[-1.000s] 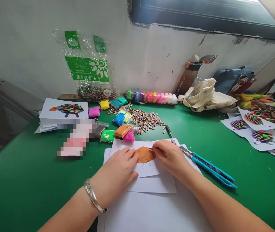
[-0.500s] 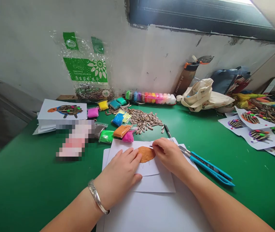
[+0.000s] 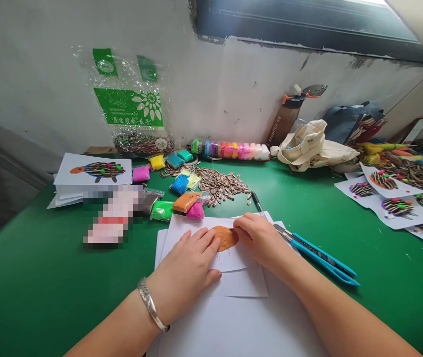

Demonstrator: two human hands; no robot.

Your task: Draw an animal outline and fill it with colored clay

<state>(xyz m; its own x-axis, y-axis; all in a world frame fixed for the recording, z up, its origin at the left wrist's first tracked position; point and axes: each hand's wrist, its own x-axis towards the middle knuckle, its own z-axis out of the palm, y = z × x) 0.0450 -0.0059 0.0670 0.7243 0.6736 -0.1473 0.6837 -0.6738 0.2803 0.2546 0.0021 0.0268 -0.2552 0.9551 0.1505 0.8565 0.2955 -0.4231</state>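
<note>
A flattened oval of orange clay (image 3: pixel 227 240) lies on a white sheet of paper (image 3: pixel 192 225), with small pencilled legs drawn below it. My left hand (image 3: pixel 189 260) rests flat on the paper, fingers outstretched, its fingertips touching the clay's left edge. At the clay's upper right edge, my right hand (image 3: pixel 258 238) pinches a small dark piece, seemingly a sunflower seed (image 3: pixel 233 229); most of it is hidden by the fingers. Behind the paper, a pile of striped sunflower seeds (image 3: pixel 221 184) spreads over the green table (image 3: pixel 122 292).
Clay packets, among them an orange one (image 3: pixel 186 202), lie behind the paper. A pen (image 3: pixel 258 202) and a blue utility knife (image 3: pixel 321 258) are at the right. Seed-decorated pictures lie left (image 3: pixel 98 168) and right (image 3: pixel 397 206). A seed bag (image 3: pixel 128 111) leans on the wall.
My right hand has brought the small dark piece slightly lower, onto the clay's upper right edge. My left hand stays flat on the paper. The view has shifted slightly.
</note>
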